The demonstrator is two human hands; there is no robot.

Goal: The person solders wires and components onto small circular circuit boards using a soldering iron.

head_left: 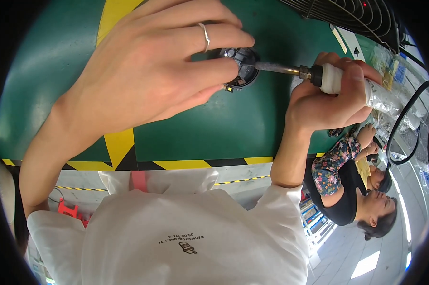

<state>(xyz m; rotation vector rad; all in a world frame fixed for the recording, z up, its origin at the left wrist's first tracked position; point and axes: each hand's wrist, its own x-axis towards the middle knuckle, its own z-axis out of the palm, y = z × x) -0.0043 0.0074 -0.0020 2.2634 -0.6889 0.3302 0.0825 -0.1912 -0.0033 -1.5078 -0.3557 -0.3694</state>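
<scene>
A small round black housing with electronic parts inside (246, 75) sits on the green work surface. My left hand (162, 61), with a ring on one finger, reaches over it from the left. Its fingers close around the housing's left and far edges and hold it. In my right hand (335, 95) is a soldering iron (314, 74), gripped by its pale wrapped handle. The iron points left, and its tip meets or hovers just over the inside of the housing; I cannot tell which. A small yellow piece (229, 89) shows at the housing's near edge.
A black wire-guarded fan (361, 19) stands at the far right. Clear plastic bags (390, 102) and a black cable (397, 128) lie along the right side. Yellow-and-black tape (186, 164) marks the near table edge. Co-workers (342, 185) sit to the right.
</scene>
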